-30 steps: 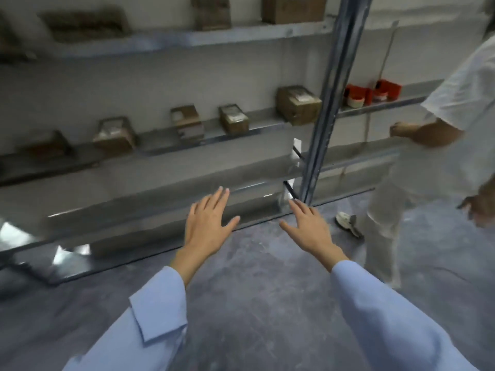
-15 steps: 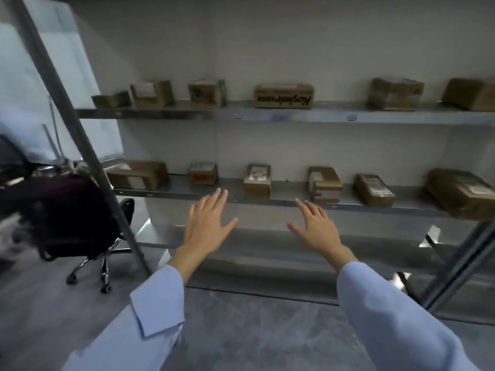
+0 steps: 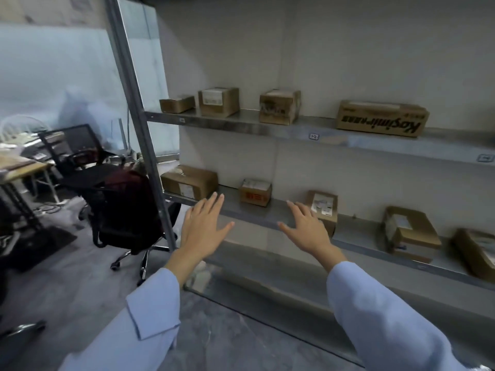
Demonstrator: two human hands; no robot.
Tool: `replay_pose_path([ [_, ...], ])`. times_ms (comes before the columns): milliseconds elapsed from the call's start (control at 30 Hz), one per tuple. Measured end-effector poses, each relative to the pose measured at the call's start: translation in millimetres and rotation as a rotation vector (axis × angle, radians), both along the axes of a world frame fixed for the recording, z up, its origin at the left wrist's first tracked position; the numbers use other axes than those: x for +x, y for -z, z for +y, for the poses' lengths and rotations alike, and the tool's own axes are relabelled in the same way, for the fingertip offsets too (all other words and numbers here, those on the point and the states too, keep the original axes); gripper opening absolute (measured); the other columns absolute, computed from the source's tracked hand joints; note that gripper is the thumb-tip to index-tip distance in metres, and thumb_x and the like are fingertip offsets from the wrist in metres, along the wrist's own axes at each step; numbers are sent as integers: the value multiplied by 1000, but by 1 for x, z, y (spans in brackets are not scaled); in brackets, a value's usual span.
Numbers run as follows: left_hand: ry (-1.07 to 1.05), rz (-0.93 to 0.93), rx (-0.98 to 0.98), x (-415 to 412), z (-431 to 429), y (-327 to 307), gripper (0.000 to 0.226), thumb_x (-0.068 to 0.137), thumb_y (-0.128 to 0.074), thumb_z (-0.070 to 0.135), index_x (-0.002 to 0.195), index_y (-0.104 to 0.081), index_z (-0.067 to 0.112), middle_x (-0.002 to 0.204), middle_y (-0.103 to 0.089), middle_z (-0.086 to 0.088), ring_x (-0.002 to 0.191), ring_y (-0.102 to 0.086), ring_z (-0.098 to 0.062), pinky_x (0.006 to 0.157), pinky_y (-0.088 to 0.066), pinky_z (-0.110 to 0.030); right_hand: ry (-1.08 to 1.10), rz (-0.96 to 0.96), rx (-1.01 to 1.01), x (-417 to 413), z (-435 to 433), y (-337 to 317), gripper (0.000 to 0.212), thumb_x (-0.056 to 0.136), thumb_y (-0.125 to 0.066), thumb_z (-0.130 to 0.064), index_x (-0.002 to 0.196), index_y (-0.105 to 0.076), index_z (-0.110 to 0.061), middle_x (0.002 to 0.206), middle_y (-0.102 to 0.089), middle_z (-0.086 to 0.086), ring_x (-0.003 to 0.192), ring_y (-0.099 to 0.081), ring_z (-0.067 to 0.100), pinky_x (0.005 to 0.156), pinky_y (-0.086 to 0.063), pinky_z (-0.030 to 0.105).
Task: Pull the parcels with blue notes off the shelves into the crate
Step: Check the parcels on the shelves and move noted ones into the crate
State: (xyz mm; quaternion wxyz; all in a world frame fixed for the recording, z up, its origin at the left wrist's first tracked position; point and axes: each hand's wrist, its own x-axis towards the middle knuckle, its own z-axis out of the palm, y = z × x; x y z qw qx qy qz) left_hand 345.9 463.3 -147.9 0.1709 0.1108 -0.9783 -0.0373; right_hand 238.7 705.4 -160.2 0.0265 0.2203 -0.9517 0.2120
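Before shelves: left hand spread, empty, near long parcel; right hand spread, empty, partly hiding labelled parcel. No blue notes or crate visible. Risk: wrong parcel pulled, or dropped without crate close.

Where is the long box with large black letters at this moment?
The long box sits on the upper shelf, right of the other parcels there, above and beyond the right hand.

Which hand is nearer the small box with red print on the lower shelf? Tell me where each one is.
Left. The left hand hovers just left of and below the small box with red print; the right hand is further off, below and to its right.
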Motion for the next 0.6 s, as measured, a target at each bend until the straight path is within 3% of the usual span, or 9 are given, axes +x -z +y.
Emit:
replay_pose_path([
  [300,-120,58,11,-111,-85,-21,75,95,-40,60,156,-14,26,163,-14,5,149,-15,-19,118,-19,-44,-146,-1,-66,-126,-98,-26,69,96,-49,-52,155,-22,-28,155,-32,6,143,-29,29,112,-33,48],
  [600,-199,68,96,-174,-173,3,76,94,-45,60,156,-18,26,163,-16,5,148,-16,-18,118,-19,-41,-274,-39,-31,-201,-198,-11,71,97,-49,-50,156,-17,-27,157,-30,7,141,-30,31,110,-35,46],
])
